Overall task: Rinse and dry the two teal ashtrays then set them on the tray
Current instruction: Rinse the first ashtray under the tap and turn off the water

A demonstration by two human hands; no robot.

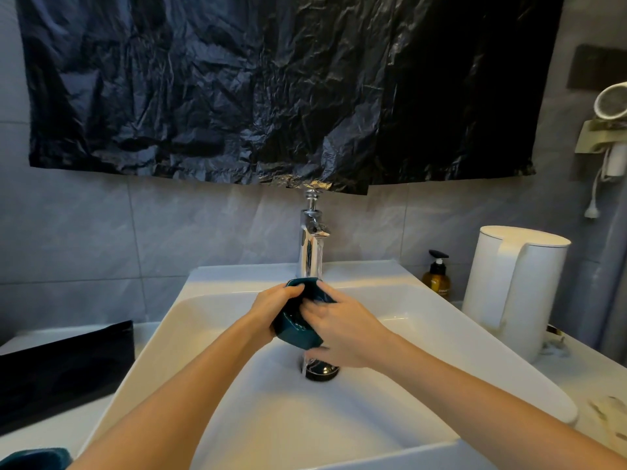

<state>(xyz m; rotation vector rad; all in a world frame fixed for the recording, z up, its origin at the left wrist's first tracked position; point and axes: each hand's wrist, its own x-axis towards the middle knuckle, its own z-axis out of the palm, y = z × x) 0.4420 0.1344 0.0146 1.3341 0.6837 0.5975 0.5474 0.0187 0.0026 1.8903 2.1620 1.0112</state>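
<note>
Item: ashtray (295,329), held tilted under the running tap (310,245) above the sink (339,418), so water drains off. Your left hand (271,303) grips its left edge with curled fingers. Your right hand (342,330) clasps the other side, fingers bent into the bowl, likely scrubbing. Second ashtray (34,458): on the surface, near the tray (64,364).

Ashtray (296,329): teal, glossy. Tray (68,364): black, plain. Sink (237,418): white. Faucet (309,247): mirror chrome. Drain plug (322,370): dark. Plastic sheet (271,79): black, crinkled sheen. Wall tiles (101,232): grey, faint marbling. Kettle (512,286): white. Pump bottle (437,279): amber, black pump head. Hair dryer (612,101): white. Worktop (576,385): white.
</note>
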